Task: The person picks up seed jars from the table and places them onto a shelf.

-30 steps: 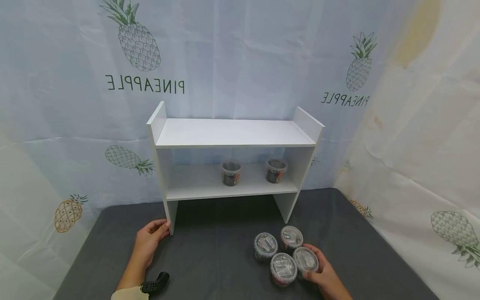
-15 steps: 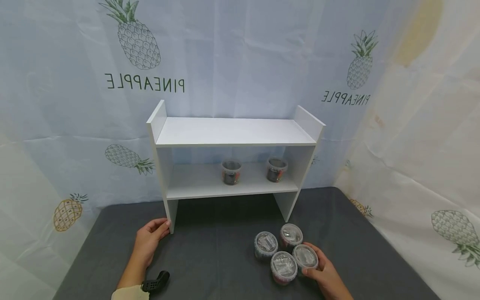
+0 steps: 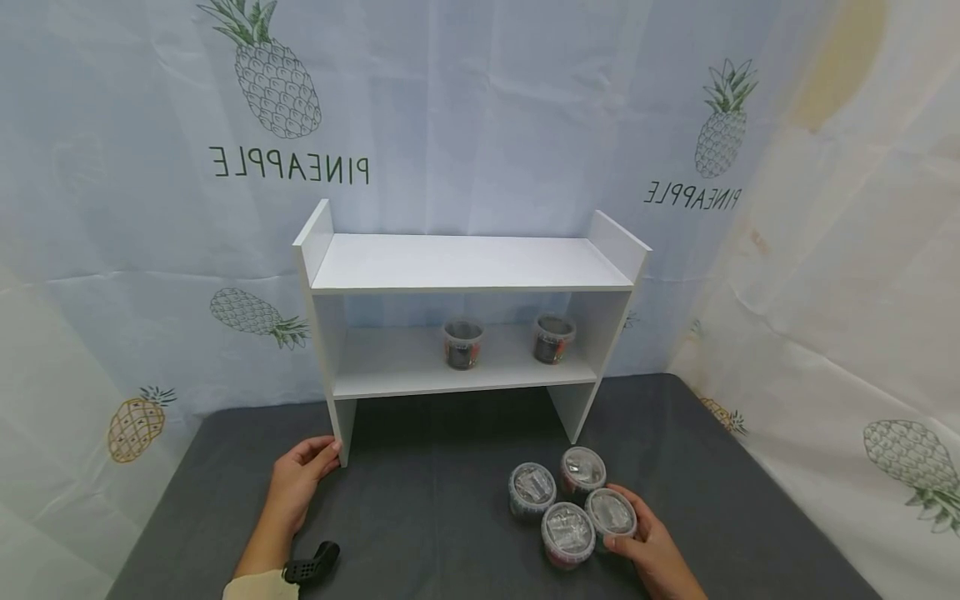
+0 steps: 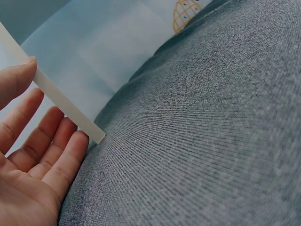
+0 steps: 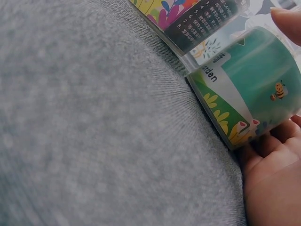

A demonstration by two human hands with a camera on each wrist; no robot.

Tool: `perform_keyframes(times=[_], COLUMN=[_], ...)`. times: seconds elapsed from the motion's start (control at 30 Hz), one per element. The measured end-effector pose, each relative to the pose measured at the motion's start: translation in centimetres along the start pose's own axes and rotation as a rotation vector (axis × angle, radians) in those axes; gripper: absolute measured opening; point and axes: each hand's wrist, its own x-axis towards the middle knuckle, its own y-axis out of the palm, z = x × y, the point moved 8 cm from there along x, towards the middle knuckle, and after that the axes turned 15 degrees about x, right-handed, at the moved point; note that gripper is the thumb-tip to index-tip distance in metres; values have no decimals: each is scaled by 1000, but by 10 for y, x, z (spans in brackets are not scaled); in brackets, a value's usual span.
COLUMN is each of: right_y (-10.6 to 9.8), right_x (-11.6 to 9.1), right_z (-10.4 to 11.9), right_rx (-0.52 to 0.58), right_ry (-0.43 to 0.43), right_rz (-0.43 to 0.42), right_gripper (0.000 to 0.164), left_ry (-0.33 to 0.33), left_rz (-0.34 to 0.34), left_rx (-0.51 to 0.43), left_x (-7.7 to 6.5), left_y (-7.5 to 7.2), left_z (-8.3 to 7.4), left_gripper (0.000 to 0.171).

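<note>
My left hand is at the foot of the white shelf unit's left side panel. In the left wrist view, the thumb overlaps the panel's front edge, and the fingertips meet that edge lower down. My right hand grips a clear-lidded plastic tub from its right side, thumb near and fingers beyond. Its green label shows a bee and flowers in the right wrist view. Three similar tubs cluster beside it: a front one, a left one and a back one.
Two small tubs, a left one and a right one, stand on the unit's lower board. Dark grey cloth covers the table. Behind hangs a pale curtain with pineapple prints. A black band circles the left wrist.
</note>
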Motion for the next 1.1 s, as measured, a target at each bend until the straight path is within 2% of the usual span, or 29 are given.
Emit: perform_keyframes(times=[0.3, 0.67, 0.9, 1.1], right_y=[0, -2, 0, -4], right_x=[0, 3, 2, -1], right_z=[0, 1, 6, 8], right_rx=[-27, -22, 14, 36], right_ry=[-16, -33, -138, -177], right_rz=[3, -43, -55, -101], right_gripper=[76, 77, 72, 66], left_ry=[-3, 3, 6, 1], left_rz=[-3, -3, -1, -9], left_rx=[1, -12, 7, 8], left_x=[0, 1, 1, 1], left_y=[0, 0, -2, -1], left_z=[0, 1, 0, 2], left_gripper=[55, 53, 56, 55])
